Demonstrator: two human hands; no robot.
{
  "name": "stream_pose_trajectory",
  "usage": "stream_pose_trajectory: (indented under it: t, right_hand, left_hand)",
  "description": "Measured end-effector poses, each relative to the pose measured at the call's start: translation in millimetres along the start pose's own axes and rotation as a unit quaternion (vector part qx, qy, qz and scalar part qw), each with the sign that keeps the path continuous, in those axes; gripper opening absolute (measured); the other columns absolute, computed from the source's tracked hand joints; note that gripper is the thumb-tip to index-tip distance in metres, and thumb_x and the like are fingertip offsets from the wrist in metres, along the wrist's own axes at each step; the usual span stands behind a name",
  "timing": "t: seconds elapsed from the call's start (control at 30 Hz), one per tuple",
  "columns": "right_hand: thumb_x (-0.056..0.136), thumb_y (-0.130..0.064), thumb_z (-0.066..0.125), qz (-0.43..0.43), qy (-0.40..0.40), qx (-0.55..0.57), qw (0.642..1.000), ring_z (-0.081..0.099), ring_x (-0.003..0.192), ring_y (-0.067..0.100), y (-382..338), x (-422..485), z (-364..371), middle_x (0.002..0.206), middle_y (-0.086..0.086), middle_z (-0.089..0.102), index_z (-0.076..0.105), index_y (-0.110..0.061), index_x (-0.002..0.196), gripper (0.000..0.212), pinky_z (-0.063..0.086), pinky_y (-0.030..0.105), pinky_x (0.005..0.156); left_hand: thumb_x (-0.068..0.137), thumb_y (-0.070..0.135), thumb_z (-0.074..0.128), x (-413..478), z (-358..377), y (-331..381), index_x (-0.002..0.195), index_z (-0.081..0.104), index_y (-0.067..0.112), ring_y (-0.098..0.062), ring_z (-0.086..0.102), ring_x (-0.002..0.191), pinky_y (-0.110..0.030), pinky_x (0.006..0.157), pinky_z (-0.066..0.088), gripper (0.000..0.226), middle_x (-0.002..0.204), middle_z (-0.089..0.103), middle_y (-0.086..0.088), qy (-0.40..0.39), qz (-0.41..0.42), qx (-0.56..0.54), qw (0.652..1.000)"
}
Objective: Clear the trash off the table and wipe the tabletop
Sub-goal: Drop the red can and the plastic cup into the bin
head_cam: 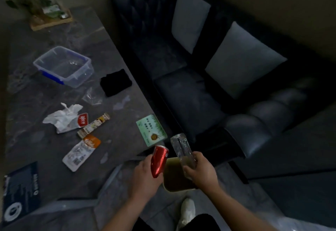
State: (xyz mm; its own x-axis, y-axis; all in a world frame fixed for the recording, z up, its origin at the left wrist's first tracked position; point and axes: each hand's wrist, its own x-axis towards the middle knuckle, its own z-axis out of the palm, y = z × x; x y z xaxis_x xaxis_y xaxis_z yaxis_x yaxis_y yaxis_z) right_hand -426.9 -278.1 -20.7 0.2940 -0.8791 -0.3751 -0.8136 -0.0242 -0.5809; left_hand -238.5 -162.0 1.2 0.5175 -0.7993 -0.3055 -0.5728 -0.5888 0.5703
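Observation:
My left hand (pixel 145 178) grips a red drink can (pixel 159 160), tilted, just off the table's near right corner. My right hand (pixel 201 170) holds a clear plastic bottle (pixel 181 146) beside it. Both hang over a tan waste bin (pixel 174 178) on the floor. On the grey marble table (pixel 45 149) lie a crumpled white tissue (pixel 61 117), a red-and-white wrapper (pixel 82 120), a long snack wrapper (pixel 93 125), an orange-and-white packet (pixel 81 151) and a clear plastic scrap (pixel 91 96). A folded black cloth (pixel 115 82) lies near the table's right edge.
A clear lidless box with blue clips (pixel 63 66) stands mid-table. A green card (pixel 151 129) lies at the right edge, a dark booklet (pixel 21 189) at the near left, a plant on a wooden tray (pixel 49 16) at the far end. A black sofa (pixel 190 89) with grey cushions runs along the right.

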Motion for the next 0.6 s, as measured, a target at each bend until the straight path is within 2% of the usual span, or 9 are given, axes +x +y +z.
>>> stream_pose_trajectory:
  t: [0.13, 0.27, 0.4, 0.47, 0.53, 0.6]
  right_hand:
    - [0.072, -0.047, 0.076, 0.019, -0.045, -0.014, 0.999, 0.061, 0.086, 0.005, 24, 8, 4, 0.095, -0.018, 0.057, 0.049, -0.037, 0.119, 0.055, 0.058, 0.034, 0.073]
    - [0.077, -0.048, 0.072, 0.072, -0.094, -0.009, 0.993, 0.068, 0.074, 0.012, 42, 17, 14, 0.086, -0.013, 0.054, 0.038, -0.045, 0.104, 0.044, 0.061, 0.039, 0.063]
    - [0.087, -0.053, 0.062, 0.118, -0.120, -0.029, 0.985, 0.066, 0.077, 0.013, 63, 34, 36, 0.093, -0.007, 0.063, 0.046, -0.031, 0.109, 0.035, 0.059, 0.037, 0.068]
    - [0.091, -0.053, 0.057, 0.141, -0.129, -0.042, 0.981, 0.067, 0.067, 0.011, 74, 43, 50, 0.092, -0.002, 0.066, 0.051, -0.025, 0.110, 0.034, 0.056, 0.029, 0.054]
    - [0.095, -0.054, 0.051, 0.165, -0.134, -0.045, 0.976, 0.068, 0.055, 0.013, 89, 54, 65, 0.088, 0.001, 0.067, 0.051, -0.024, 0.108, 0.033, 0.055, 0.028, 0.043]
    - [0.097, -0.056, 0.044, 0.187, -0.144, -0.058, 0.970, 0.069, 0.053, 0.017, 106, 65, 82, 0.084, 0.003, 0.066, 0.050, -0.024, 0.109, 0.034, 0.058, 0.031, 0.044]
  left_hand:
    - [0.074, 0.051, 0.067, 3, 33, 2, 0.123, 0.051, 0.036, -0.004, 0.056, 0.083, -0.026, 0.071, 0.046, 0.053, 0.098, 0.061, 0.011, -0.052, -0.029, 0.016, 0.998]
    - [0.075, 0.046, 0.072, 11, 63, -8, 0.126, 0.051, 0.032, -0.007, 0.055, 0.084, -0.024, 0.067, 0.042, 0.056, 0.103, 0.061, 0.008, -0.089, -0.056, 0.005, 0.994]
    - [0.076, 0.050, 0.070, 26, 98, -26, 0.130, 0.048, 0.034, -0.013, 0.056, 0.094, -0.032, 0.080, 0.050, 0.061, 0.115, 0.054, 0.001, -0.126, -0.092, 0.030, 0.987]
    - [0.078, 0.052, 0.068, 36, 117, -37, 0.132, 0.046, 0.032, -0.018, 0.058, 0.098, -0.035, 0.082, 0.052, 0.061, 0.119, 0.052, -0.002, -0.148, -0.113, 0.033, 0.982]
    - [0.080, 0.053, 0.067, 47, 137, -49, 0.132, 0.045, 0.028, -0.020, 0.058, 0.096, -0.034, 0.078, 0.051, 0.062, 0.119, 0.051, -0.005, -0.165, -0.136, 0.027, 0.977]
    - [0.080, 0.053, 0.068, 60, 157, -61, 0.132, 0.044, 0.026, -0.022, 0.060, 0.097, -0.035, 0.076, 0.050, 0.064, 0.117, 0.053, -0.006, -0.173, -0.158, 0.016, 0.972]
